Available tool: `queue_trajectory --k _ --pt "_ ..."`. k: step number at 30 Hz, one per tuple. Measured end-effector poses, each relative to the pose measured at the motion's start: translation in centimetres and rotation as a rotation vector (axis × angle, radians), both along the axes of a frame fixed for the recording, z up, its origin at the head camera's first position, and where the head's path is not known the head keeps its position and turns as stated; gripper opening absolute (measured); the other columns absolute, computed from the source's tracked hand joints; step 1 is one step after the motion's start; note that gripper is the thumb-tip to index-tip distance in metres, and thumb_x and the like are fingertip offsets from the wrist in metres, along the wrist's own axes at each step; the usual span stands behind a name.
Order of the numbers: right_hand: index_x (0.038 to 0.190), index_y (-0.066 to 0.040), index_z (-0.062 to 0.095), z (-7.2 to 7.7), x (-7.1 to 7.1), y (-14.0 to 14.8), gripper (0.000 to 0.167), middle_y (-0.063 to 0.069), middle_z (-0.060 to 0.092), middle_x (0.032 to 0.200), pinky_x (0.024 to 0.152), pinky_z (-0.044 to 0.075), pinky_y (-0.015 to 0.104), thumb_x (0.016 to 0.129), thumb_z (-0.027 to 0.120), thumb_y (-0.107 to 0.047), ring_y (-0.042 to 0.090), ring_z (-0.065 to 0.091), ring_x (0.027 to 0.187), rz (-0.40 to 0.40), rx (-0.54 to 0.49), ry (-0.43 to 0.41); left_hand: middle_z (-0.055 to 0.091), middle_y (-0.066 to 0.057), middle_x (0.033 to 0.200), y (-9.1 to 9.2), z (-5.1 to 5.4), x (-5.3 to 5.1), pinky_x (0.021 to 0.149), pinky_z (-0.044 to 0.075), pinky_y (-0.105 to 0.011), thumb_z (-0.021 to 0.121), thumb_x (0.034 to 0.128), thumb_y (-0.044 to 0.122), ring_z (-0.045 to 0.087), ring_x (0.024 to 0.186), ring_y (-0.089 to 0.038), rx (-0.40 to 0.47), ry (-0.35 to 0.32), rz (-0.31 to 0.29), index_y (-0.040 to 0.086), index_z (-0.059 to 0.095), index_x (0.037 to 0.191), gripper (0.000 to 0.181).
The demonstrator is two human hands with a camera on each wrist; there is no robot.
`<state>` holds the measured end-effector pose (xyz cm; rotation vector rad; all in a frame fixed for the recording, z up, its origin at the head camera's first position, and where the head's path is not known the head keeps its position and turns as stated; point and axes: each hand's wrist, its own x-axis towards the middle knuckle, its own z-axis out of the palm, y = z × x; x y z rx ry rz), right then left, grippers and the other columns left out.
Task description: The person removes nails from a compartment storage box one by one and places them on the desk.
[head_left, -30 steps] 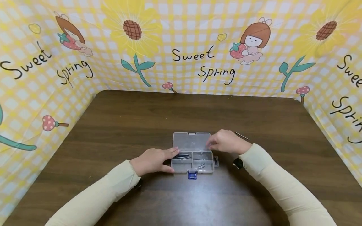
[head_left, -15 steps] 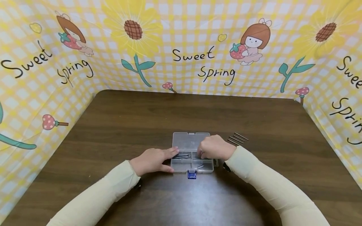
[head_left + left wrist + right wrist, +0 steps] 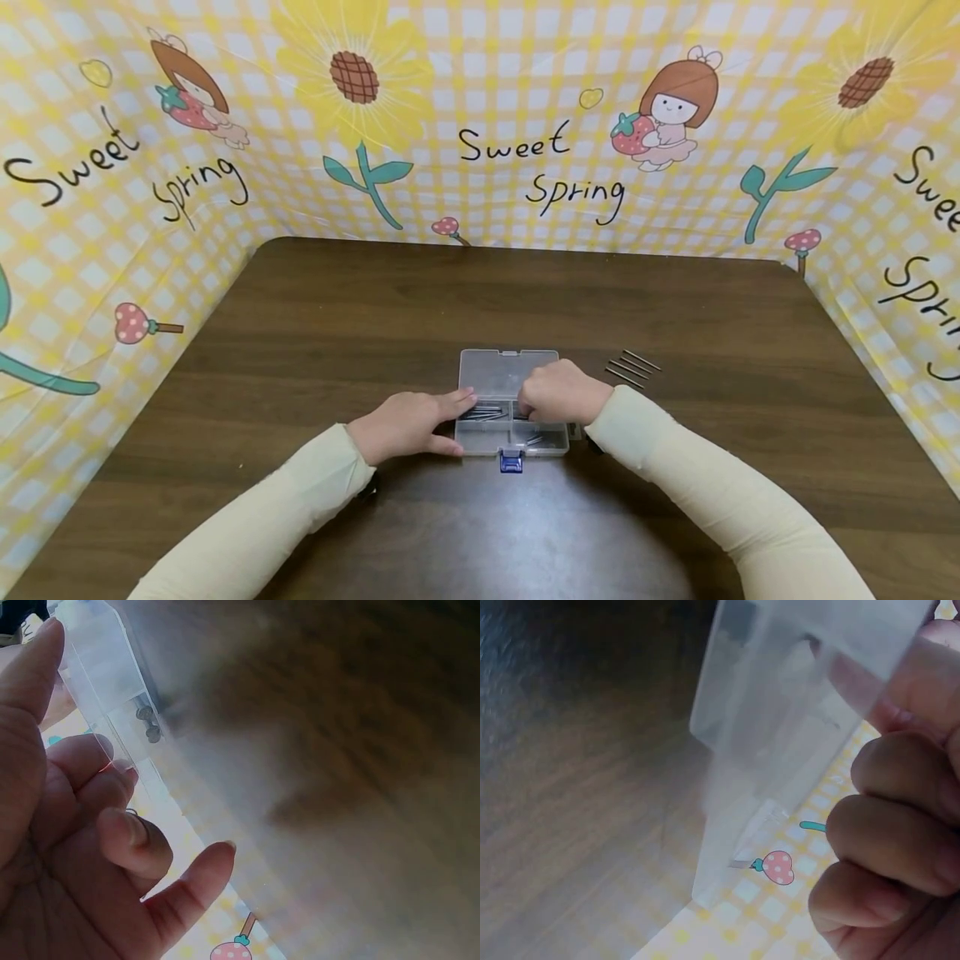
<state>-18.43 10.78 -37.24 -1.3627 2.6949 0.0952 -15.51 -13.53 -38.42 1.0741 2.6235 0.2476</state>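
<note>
A clear plastic compartment box (image 3: 480, 444) lies on the table with its lid (image 3: 491, 371) folded back and a blue latch (image 3: 512, 462) at the front. My left hand (image 3: 405, 425) rests against its left side, index finger and thumb fairly straight. Several nails (image 3: 486, 413) fill the back left compartment; nail heads (image 3: 154, 733) show through the wall in the left wrist view. Short metal pieces (image 3: 534, 441) lie in the front right one. My right hand (image 3: 562, 393) reaches down into the back right compartment, fingers curled. Whatever its fingertips touch there is hidden.
Several long nails (image 3: 630, 368) lie side by side on the table, beyond my right wrist. A brown wooden tabletop (image 3: 375, 317) runs back to a yellow checked cloth (image 3: 510, 100) that stands around three sides.
My right hand has moved left and down, from beside the lid into the back right compartment, uncovering the nails on the table. My left hand has stayed on the box.
</note>
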Motion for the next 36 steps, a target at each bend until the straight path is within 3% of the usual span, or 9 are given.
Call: queue_trajectory --k 7,14,36 --pt "0.059 -0.021 0.063 -0.3 -0.1 -0.7 0.021 -0.007 0.061 0.061 0.050 0.048 0.037 0.077 0.074 -0.020 0.014 0.058 0.054 -0.002 0.011 0.041 0.039 -0.009 0.149 -0.1 0.1 0.1 0.092 0.046 -0.042 0.067 0.0860 0.043 0.053 0.122 -0.027 0.008 -0.001 -0.004 0.006 0.044 0.144 0.072" --pt "0.059 -0.019 0.060 -0.2 -0.3 -1.2 0.024 -0.005 0.059 0.059 0.051 0.049 0.037 0.079 0.071 -0.014 0.017 0.058 0.053 -0.002 0.023 0.022 0.038 -0.009 0.149 -0.1 0.5 0.0 0.093 0.045 -0.043 0.067 0.0860 0.042 0.052 0.123 -0.027 0.005 -0.002 0.004 0.007 0.043 0.145 0.073" --pt "0.062 -0.021 0.063 0.9 -1.0 -0.6 0.021 -0.012 0.053 0.062 0.054 0.043 0.031 0.080 0.064 -0.011 0.007 0.047 0.057 -0.025 0.002 -0.172 0.043 -0.009 0.146 0.0 0.3 0.4 0.088 0.048 -0.041 0.067 0.0846 0.045 0.056 0.119 -0.026 -0.003 0.046 -0.019 0.006 0.046 0.143 0.073"
